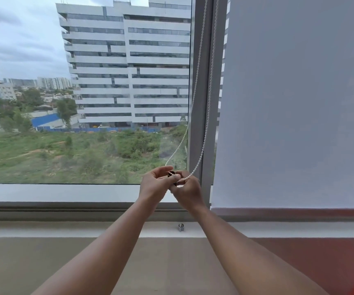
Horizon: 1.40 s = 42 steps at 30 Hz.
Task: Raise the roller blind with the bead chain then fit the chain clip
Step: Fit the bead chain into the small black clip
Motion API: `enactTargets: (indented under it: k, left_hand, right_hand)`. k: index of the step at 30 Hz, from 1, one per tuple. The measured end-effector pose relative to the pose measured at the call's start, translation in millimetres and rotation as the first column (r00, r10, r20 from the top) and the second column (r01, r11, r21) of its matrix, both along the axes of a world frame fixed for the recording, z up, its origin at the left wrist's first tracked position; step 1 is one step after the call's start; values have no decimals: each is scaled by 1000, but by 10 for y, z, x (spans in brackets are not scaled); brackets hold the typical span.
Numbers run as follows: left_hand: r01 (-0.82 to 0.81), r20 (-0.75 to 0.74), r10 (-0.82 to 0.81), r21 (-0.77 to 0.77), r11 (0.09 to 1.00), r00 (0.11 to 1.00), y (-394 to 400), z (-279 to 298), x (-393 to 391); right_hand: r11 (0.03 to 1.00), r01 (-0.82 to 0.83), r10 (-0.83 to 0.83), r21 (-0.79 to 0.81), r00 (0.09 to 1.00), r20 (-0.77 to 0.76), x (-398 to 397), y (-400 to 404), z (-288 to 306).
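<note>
A white bead chain (201, 86) hangs in two strands along the grey window mullion (201, 124) and runs down into my hands. My left hand (153, 186) and my right hand (187, 191) meet in front of the lower window pane. Between their fingertips sits a small dark chain clip (171, 173), with the chain's bottom loop at it. Both hands pinch the clip and chain together. The left pane is uncovered, so the blind there sits above the frame, out of view.
A second pale grey roller blind (295, 103) covers the right pane, its bottom bar (289, 208) just above the sill. A small metal bracket (181, 227) is fixed on the white sill (65, 229) below my hands. Buildings and greenery lie outside.
</note>
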<state>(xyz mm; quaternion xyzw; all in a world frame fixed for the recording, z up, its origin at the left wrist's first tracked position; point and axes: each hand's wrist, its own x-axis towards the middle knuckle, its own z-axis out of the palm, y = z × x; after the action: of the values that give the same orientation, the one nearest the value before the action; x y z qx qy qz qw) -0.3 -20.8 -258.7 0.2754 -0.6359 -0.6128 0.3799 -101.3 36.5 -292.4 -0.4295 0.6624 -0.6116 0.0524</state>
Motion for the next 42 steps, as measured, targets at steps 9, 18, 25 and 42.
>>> enactTargets:
  k: [9,18,25,42]
  left_hand:
    - [129,-22,-128,78,989,992,23,-13,37]
    - [130,-9,-131,-95,987,991,-52,-42,80]
    - [162,65,-152,-206,965,986,-92,-25,93]
    - [54,111,-24,-272,961,994,-152,45,100]
  right_hand:
    - [994,90,-90,-55,996,0,44,-8,43]
    - [994,50,-49,-100,999,15,21,15,58]
    - [991,38,-32,-131,998,48,-1,15,13]
    - [984,-38,57,-172,993,106,-7,-11,-188]
